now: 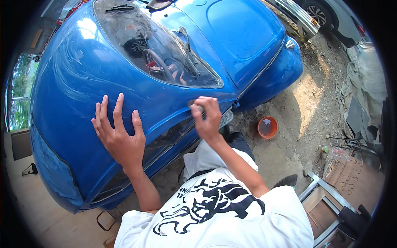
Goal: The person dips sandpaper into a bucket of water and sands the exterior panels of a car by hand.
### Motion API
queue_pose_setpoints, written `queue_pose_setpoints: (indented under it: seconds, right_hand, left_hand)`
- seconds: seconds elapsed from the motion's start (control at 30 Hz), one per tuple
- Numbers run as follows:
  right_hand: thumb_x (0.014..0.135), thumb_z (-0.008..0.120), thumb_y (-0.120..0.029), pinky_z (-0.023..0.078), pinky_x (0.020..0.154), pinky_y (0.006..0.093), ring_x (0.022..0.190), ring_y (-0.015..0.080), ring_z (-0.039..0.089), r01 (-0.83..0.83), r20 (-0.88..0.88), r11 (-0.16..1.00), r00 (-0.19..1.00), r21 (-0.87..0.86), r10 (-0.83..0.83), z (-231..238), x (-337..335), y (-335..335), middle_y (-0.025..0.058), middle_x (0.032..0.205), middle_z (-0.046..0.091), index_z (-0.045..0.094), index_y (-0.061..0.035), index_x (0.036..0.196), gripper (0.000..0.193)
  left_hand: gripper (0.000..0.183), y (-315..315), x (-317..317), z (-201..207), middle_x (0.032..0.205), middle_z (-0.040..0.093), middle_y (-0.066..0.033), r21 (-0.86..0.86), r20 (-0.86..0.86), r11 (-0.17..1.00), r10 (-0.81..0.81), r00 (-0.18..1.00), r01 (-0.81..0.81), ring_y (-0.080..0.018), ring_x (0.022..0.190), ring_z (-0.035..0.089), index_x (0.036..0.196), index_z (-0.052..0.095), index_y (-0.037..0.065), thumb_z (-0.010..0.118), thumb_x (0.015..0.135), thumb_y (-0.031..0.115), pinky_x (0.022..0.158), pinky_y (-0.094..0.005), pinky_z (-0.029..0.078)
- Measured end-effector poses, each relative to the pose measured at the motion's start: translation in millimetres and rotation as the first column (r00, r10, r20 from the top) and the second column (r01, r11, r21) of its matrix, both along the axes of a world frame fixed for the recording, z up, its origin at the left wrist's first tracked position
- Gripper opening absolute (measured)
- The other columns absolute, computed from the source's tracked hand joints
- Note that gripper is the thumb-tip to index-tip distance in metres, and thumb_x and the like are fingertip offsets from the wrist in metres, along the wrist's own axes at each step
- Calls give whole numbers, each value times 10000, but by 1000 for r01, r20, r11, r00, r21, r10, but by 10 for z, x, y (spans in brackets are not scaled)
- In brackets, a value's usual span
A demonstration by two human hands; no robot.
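A blue rounded car [165,108] fills the left and middle of the head view. My left hand [120,140] lies on its roof, fingers spread and holding nothing. Over the roof's edge, beside the lower corner of the windshield [194,78], is my right hand [208,118]. Its fingers are closed on a small, thin grey-dark piece [191,102], mostly hidden by the hand; its kind I cannot make out. Pale swirl marks [70,78] streak the blue roof on the far left. Below my right hand runs the car's side window [171,134].
An orange bucket [267,127] with cloudy liquid stands on the ground to the right. At lower right lies a metal ladder-like frame [331,188], near several wire hooks [351,175]. Another vehicle's wheel [317,15] shows at the upper right.
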State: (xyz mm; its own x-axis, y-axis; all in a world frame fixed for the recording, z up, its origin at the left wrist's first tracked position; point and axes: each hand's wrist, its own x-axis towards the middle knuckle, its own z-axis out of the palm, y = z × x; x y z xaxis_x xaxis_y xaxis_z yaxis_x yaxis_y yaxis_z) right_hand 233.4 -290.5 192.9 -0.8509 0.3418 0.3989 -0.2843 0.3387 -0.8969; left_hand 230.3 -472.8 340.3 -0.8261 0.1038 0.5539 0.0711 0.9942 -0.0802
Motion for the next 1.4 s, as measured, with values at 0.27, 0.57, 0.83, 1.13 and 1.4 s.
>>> queue_pose_setpoints:
  seconds: [0.27, 0.57, 0.83, 1.13, 1.4]
  right_hand:
    - [859, 651, -135, 457, 830, 397, 917, 308, 577, 227, 81, 973, 970, 41, -229, -466, 4, 178, 129, 960, 624, 630, -40, 918, 114]
    - [833, 704, -122, 414, 1045, 433, 1133, 313, 574, -89, -284, 987, 951, 136, 125, -186, 87, -163, 126, 1168, 607, 679, -77, 1124, 296]
    - [956, 519, -289, 258, 1149, 440, 1360, 341, 418, 53, 94, 997, 994, -59, -48, -445, 115, 6, 155, 1408, 484, 524, -69, 1398, 494]
    - [879, 595, -372, 179, 1178, 487, 1349, 318, 447, -174, -61, 977, 981, 121, 182, -29, -42, 86, 107, 1394, 520, 530, -127, 1405, 583]
    - [850, 596, -274, 153, 1194, 479, 1332, 303, 472, -290, -92, 908, 939, 302, 330, 86, -87, 242, 108, 1369, 550, 588, -102, 1343, 522]
  left_hand:
    - [422, -17, 49, 15, 1412, 512, -47, -11, 16, 1000, -7, 1000, 7, -276, 1373, 416, 1298, 611, 267, 626, 877, 294, 1164, -542, 269]
    - [392, -25, 57, 5, 1414, 513, -49, -2, 25, 1000, 4, 1000, -4, -285, 1372, 417, 1272, 629, 270, 617, 883, 313, 1163, -546, 268]
    - [390, -10, 34, 8, 1414, 517, -52, -22, 16, 1000, -2, 1000, 2, -294, 1367, 423, 1274, 629, 272, 613, 886, 314, 1159, -557, 268]
    - [394, 36, 31, 27, 1411, 515, -46, -6, 21, 1000, 8, 1000, -7, -287, 1371, 416, 1277, 627, 257, 629, 884, 275, 1166, -547, 259]
    - [381, 117, 65, 84, 1386, 528, -57, 75, 45, 997, 18, 999, -21, -298, 1351, 425, 1230, 655, 228, 670, 849, 243, 1157, -526, 269]
